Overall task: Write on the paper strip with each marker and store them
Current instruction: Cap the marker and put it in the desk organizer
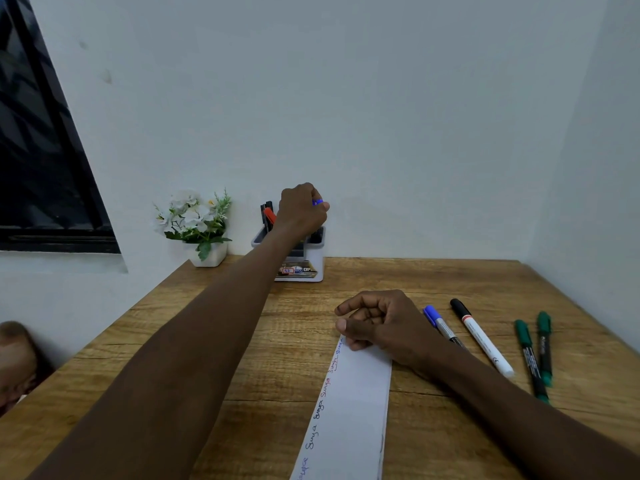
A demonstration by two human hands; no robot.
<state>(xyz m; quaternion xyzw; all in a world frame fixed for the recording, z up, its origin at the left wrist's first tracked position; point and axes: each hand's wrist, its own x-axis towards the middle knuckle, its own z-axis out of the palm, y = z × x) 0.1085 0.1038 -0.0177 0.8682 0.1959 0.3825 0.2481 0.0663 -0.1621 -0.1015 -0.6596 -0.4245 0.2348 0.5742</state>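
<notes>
Left hand (301, 209), stretched to the far edge of the wooden tabletop (207, 341), grips a blue marker (317, 201) above the white-and-grey plastic pen holder (304, 271). Only a short blue end of the marker shows past the curled fingers; the hand hides the rest. The outstretched left forearm crosses in front of the pen holder and blocks much of its near left side. A red marker (269, 215) and some black pens (266, 206) stick up from the holder's left side, just beside the left hand.

Right hand (377, 323) lies clenched, holding nothing, on the far end of the long white paper strip (353, 410). The strip runs from under that hand to the near edge of the tabletop. Handwritten words in blue, black and red line its left edge.

Four markers lie loose on the tabletop to the right of the right hand. A blue-capped grey marker (441, 325) sits just beside the wrist, its lower end hidden behind it. A white marker with a black cap (481, 337) lies next to it. Two green markers (544, 344) lie side by side nearer the right edge.

At the far left corner, a white pot of white artificial flowers (204, 220) stands against the pale wall (415, 116), near the pen holder. A dark-framed window (41, 150) fills the left side.
</notes>
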